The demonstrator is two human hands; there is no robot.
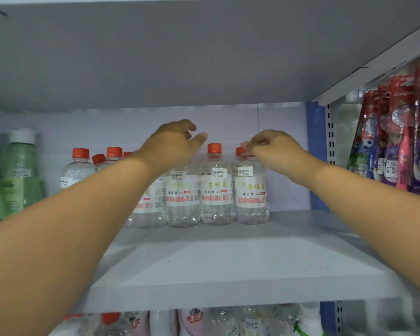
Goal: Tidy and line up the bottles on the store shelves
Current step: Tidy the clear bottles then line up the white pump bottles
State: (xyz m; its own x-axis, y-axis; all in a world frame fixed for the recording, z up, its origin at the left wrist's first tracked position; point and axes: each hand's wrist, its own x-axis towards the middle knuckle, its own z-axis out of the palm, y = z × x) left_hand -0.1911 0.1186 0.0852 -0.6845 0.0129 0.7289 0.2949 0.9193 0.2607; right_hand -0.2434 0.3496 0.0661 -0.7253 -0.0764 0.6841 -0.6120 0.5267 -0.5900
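Clear bottles (217, 185) with red caps stand in a row at the far side of the grey shelf (240, 263). The right hand (274, 149) pinches the cap of the rightmost bottle (251, 190). The left hand (172, 144) hangs above the bottles left of it, fingers loosely curled, grasping nothing. Green bottles (17, 173) stand far left; toothbrush packs (398, 137) hang at right.

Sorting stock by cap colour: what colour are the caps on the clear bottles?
Orange-red, clearest in the head view on the bottle cap between the two hands.
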